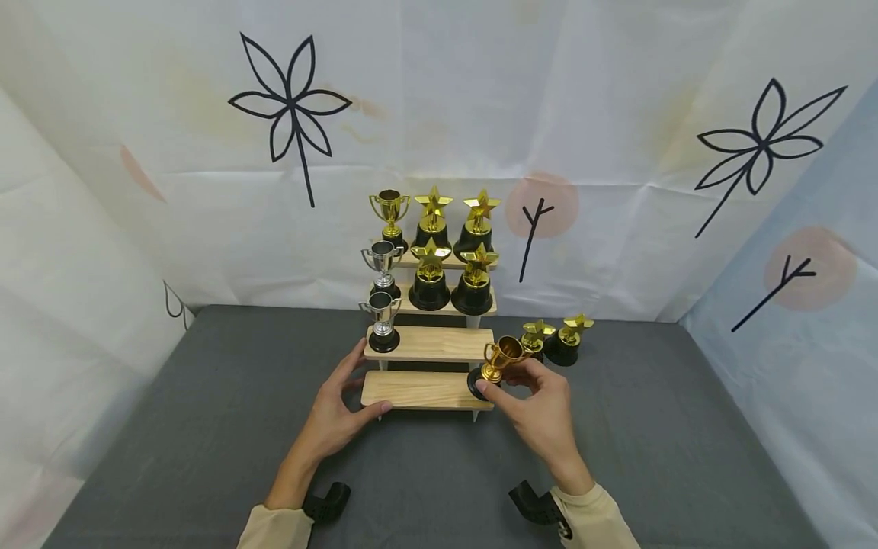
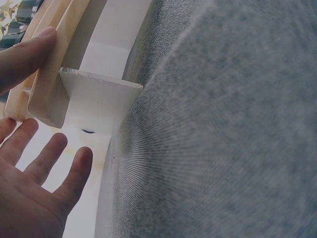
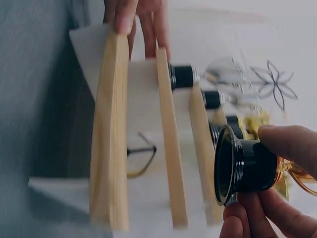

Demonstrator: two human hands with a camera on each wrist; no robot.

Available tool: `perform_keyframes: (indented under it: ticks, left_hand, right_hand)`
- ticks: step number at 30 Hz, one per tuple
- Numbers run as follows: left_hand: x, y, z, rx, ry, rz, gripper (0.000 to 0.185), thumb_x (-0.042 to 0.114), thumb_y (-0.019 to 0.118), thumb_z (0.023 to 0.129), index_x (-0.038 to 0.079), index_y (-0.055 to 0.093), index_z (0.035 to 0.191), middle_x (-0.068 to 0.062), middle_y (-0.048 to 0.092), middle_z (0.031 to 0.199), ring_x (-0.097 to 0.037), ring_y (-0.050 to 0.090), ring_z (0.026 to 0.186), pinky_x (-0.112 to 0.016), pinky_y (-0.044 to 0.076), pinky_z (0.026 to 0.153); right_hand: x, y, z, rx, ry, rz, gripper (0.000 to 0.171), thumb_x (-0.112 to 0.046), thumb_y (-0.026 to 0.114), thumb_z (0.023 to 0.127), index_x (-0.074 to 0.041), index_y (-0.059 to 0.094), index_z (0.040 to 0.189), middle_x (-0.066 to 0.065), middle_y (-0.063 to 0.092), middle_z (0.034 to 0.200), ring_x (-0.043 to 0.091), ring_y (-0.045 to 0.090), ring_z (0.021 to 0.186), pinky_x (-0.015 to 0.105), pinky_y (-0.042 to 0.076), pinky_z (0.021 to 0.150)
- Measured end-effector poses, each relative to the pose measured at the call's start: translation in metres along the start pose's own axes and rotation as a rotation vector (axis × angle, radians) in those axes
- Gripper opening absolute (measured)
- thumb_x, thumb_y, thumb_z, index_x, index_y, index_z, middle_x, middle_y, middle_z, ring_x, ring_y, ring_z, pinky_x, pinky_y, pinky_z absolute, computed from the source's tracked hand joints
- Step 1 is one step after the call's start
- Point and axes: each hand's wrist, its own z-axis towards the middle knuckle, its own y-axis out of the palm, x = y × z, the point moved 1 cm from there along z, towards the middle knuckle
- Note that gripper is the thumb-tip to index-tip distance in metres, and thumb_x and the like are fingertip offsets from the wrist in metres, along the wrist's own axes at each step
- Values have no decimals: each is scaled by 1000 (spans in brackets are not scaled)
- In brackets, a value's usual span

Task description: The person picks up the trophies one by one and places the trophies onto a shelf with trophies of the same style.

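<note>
A wooden tiered display stand (image 1: 418, 389) has its lowest step bare. My left hand (image 1: 332, 419) touches the stand's left end, its thumb (image 2: 37, 52) on the lowest board and its other fingers spread out. My right hand (image 1: 545, 408) pinches a small gold trophy cup (image 1: 506, 351) by its black base (image 3: 255, 166), between thumb and fingers. The cup is tilted, above the right end of the lowest step, its base apart from the board. Silver trophy cups (image 1: 382, 311) stand at the left of the two middle steps.
Gold star trophies (image 1: 430, 271) fill the rest of the two upper steps, with a gold cup (image 1: 389, 206) at top left. Two more star trophies (image 1: 565, 343) stand on the grey tabletop (image 1: 658, 427) right of the stand. A patterned white cloth (image 1: 453, 91) hangs behind.
</note>
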Motion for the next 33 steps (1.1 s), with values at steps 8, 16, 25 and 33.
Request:
perform_keyframes:
  ticks: [8, 16, 25, 33]
  left_hand:
    - [0, 0, -1, -2, -16, 8, 103, 15, 91, 78, 15, 29, 161, -16, 45, 152, -36, 43, 138, -61, 47, 103]
    - [0, 0, -1, -14, -47, 25, 106, 16, 91, 78, 19, 27, 162, -20, 44, 152, -36, 42, 139, -59, 47, 104]
    - [1, 0, -1, -14, -36, 34, 107, 16, 91, 78, 20, 25, 163, -18, 45, 151, -38, 43, 138, -60, 47, 103]
    - [2, 0, -1, -21, -56, 34, 106, 18, 91, 79, 23, 26, 163, -13, 45, 152, -35, 42, 139, -57, 47, 105]
  right_hand:
    - [-12, 34, 15, -33, -1, -20, 32, -22, 92, 76, -10, 77, 102, 2, 71, 92, 27, 67, 87, 40, 54, 77]
    - [-16, 63, 35, -53, 8, -57, 33, -25, 90, 79, -7, 77, 104, 5, 71, 96, 23, 67, 90, 44, 59, 82]
    - [-16, 83, 55, -61, 2, -125, 37, -24, 90, 79, -5, 77, 107, 7, 72, 95, 22, 67, 88, 40, 58, 79]
    - [-13, 89, 61, -58, -38, -163, 35, -22, 90, 79, -5, 78, 107, 7, 74, 96, 22, 68, 86, 40, 55, 76]
